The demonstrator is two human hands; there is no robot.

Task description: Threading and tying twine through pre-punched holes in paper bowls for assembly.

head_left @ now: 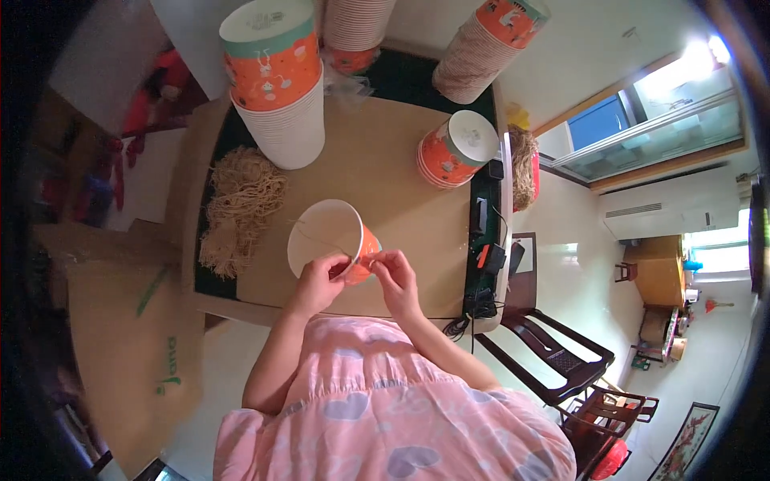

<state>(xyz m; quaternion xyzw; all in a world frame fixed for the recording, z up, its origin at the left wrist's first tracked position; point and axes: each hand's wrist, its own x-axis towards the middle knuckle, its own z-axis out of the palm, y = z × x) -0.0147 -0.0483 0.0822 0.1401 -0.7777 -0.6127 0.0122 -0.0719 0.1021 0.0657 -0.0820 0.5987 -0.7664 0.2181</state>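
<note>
A paper bucket (pixel 319 227), white inside with an orange printed outside, is tilted on the cardboard-covered table in front of me, its mouth toward the left. A thin strand of straw-coloured twine (pixel 319 240) crosses its mouth to the rim by my fingers. My left hand (pixel 321 280) pinches at the near rim, where the twine runs into its fingertips. Against the orange outer wall, my right hand (pixel 393 279) is closed with thumb and fingertips together; what lies between them is too small to make out. A tangled bundle of twine (pixel 241 204) lies left of the bucket.
Stacked upside-down paper buckets (pixel 281 128) stand at the far left, with another stack (pixel 481 60) at the far right. A shorter stack (pixel 457 151) sits nearer. Power strips and chargers (pixel 483 240) line the right edge. Wooden chairs (pixel 553 353) and a large cardboard box (pixel 132 345) flank the table.
</note>
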